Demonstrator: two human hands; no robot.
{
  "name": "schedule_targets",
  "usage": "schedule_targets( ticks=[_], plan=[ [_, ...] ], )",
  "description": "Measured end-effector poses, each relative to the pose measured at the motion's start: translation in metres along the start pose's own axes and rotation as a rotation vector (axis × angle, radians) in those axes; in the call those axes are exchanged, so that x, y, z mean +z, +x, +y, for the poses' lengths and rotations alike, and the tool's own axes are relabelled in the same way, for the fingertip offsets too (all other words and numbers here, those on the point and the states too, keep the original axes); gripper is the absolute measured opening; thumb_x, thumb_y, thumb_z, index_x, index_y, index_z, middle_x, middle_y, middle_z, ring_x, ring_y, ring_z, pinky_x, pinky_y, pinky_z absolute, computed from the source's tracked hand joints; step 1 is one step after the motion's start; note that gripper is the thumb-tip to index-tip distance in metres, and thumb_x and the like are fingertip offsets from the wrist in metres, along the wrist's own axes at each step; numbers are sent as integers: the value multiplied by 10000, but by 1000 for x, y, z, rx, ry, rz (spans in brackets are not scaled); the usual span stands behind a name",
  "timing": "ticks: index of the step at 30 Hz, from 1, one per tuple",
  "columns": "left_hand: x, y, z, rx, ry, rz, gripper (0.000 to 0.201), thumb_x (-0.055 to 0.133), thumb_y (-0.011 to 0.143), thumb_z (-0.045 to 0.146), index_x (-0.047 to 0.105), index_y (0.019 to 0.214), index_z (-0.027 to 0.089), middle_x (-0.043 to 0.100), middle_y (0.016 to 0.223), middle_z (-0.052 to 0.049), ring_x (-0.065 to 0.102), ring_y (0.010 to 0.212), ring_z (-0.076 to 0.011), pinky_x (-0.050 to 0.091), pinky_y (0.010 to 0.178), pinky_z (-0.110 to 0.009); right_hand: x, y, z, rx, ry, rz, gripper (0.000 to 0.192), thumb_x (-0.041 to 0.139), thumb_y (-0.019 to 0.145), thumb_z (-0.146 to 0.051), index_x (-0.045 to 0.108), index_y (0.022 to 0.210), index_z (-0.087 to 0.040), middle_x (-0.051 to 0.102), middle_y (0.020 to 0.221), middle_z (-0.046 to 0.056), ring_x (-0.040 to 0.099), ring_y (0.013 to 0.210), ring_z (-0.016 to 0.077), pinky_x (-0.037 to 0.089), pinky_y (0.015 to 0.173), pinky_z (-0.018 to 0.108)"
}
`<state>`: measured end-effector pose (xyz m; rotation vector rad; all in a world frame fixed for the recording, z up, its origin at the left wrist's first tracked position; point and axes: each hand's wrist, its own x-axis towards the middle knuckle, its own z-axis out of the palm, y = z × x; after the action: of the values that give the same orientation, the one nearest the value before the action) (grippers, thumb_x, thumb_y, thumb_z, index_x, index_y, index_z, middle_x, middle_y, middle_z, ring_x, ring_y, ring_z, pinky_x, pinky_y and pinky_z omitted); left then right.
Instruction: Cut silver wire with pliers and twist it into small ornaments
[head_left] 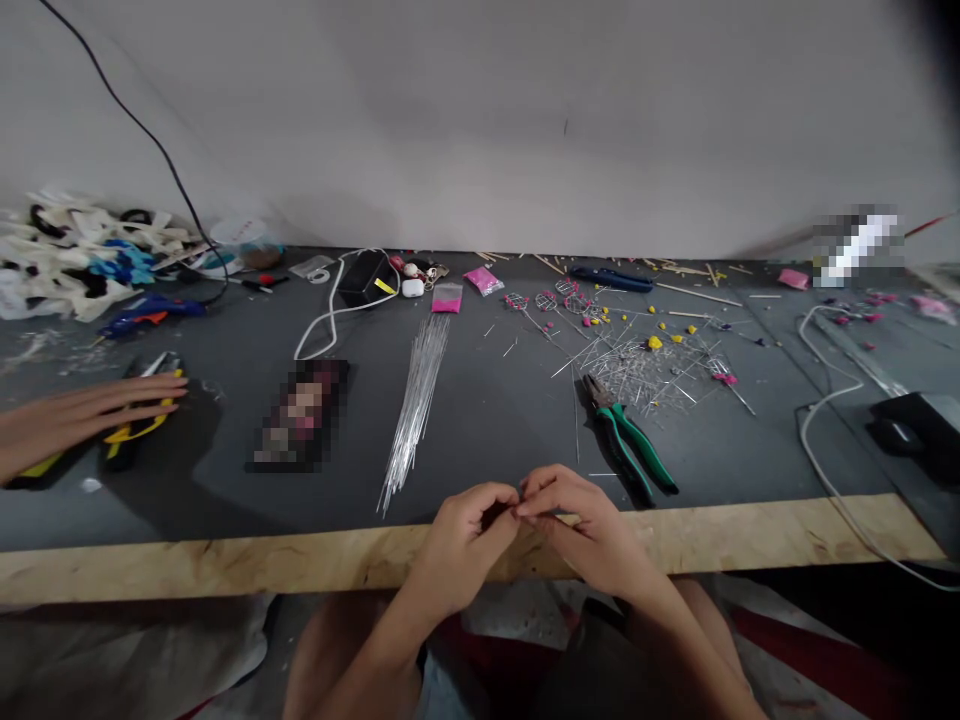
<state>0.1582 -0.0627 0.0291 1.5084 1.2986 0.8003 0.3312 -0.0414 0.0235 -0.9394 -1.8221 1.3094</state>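
Wooden edge [225, 565] (both hands [525, 525] pinching)

There is a single view, from a camera worn on the person's head, facing forward and tilted down. It sits close above the near edge of the worktop [750, 535], whose pale wooden rim crosses the lower part of the frame. The person's own forearms enter from the bottom centre, very near the lens. The wall fills the upper third, and the wide lens bends the worktop's far edge slightly.
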Motion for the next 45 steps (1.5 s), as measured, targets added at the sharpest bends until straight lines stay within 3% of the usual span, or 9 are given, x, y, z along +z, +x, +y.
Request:
schedule_targets(
  ticks=[5, 10, 15, 19, 24, 45],
  plan=[
    [3, 0, -5, -5, 10, 40, 158, 461, 850, 226, 589, 774, 172, 592, 713, 8, 533, 649, -119, 415, 572, -215, -3, 2, -1, -38, -96, -28, 262, 481, 834, -71, 654, 902, -256, 551, 967, 39, 551, 949, 160, 450, 813, 299],
    [6, -3, -7, 231, 293, 180, 138, 439, 863, 159, 575, 858, 181, 617, 801, -22, 574, 744, -138, 452, 683, -250, 1, 2, -6, 53, 33, 46, 160, 504, 857, -167, 644, 900, -233, 574, 960, 42, 556, 925, 164, 435, 839, 301],
    [11, -4, -13, 377, 568, 269, 158, 434, 856, 109, 565, 879, 194, 644, 817, -35, 594, 779, -170, 452, 728, -293, 12, 2, 0, 225, 268, 138, 48, 573, 817, -220, 599, 858, -217, 571, 845, 6, 542, 802, 137, 437, 757, 269],
    [17, -1, -20, 501, 630, 370, 136, 460, 858, 105, 552, 909, 192, 658, 830, -25, 607, 775, -161, 461, 730, -291, 15, 4, 2, 341, 393, 191, 168, 605, 769, -218, 569, 934, -213, 578, 829, -11, 544, 788, 129, 428, 740, 259],
    [21, 2, -22, 486, 663, 397, 121, 462, 875, 137, 562, 912, 194, 663, 835, -28, 615, 778, -163, 469, 724, -297, 14, 5, 3, 385, 299, 204, 42, 568, 777, -220, 579, 805, -190, 567, 742, -20, 525, 717, 124, 417, 687, 252],
    [23, 1, -25, 432, 605, 294, 164, 429, 899, 155, 565, 988, 179, 666, 904, -48, 615, 837, -170, 488, 764, -309, 12, 8, 2, 380, -25, 213, 131, 477, 818, -250, 524, 709, -195, 512, 654, -40, 473, 652, 125, 384, 606, 234]
  ],
)
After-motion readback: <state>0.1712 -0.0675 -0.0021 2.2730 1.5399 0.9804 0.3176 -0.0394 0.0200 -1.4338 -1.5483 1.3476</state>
